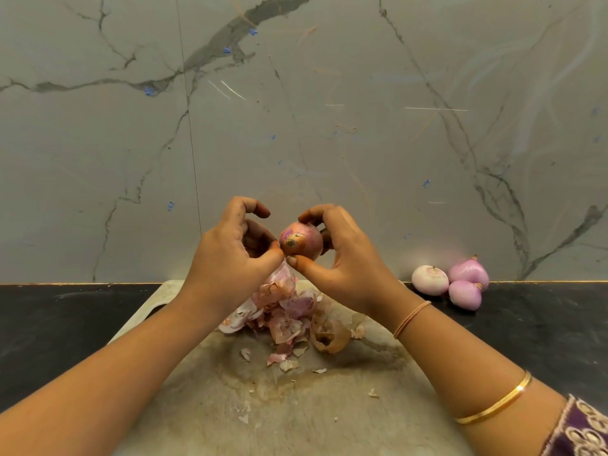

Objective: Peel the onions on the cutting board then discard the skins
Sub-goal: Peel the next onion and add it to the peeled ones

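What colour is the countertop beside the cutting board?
The countertop is black, clearest in the head view.

The back wall (329, 93) is grey marble-like stone with dark veins and one thin vertical seam (189, 126) on the left side. Below it runs a black countertop (49, 324), and a narrow golden line (82, 284) marks where they meet. The light is soft and even.

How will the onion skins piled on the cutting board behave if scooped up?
The onion skins look thin and curled, so probably very light and floppy. Loose flakes lie scattered across the cutting board, so bits will likely slip free.
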Demonstrator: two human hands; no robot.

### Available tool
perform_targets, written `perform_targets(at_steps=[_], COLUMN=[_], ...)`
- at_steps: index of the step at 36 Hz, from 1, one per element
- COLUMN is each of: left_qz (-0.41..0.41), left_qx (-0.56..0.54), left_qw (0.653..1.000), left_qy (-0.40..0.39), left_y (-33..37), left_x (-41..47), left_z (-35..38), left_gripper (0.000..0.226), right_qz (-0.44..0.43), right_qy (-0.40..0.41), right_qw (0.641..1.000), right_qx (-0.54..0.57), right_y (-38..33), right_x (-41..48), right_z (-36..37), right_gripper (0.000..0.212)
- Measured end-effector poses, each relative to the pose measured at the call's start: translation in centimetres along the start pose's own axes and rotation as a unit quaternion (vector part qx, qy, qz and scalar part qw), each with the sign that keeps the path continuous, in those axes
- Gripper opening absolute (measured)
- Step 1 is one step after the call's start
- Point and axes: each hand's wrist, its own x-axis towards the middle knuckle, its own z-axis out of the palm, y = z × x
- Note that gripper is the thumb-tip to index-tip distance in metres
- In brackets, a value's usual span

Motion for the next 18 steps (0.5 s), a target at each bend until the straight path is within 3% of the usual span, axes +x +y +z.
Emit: perform_targets(at_steps=[7,14,18], left_qz=[0.000,-0.027,-0.034], left_qx=[0.022,0.050,-0.001], left_qw=[1.000,0.998,0.999], left_qy=[0.003,0.019,0.025], left_y=[-0.23,-0.67,0.01], left_x=[0.13,0.42,0.25], left_z=[0.00,-0.32,-0.21], left_gripper=[0.036,0.018,0.011], right_qz=[-0.004,0.056,0.036], right_qy=[-0.007,-0.016,-0.001], right_qw=[1.000,0.991,0.996], right_qx=[0.001,0.119,0.076], right_y=[0.02,0.17,0.46], right_x=[0.02,-0.02,0.03], right_z=[0.01,-0.47,-0.45], right_gripper=[0.041,0.033,0.036])
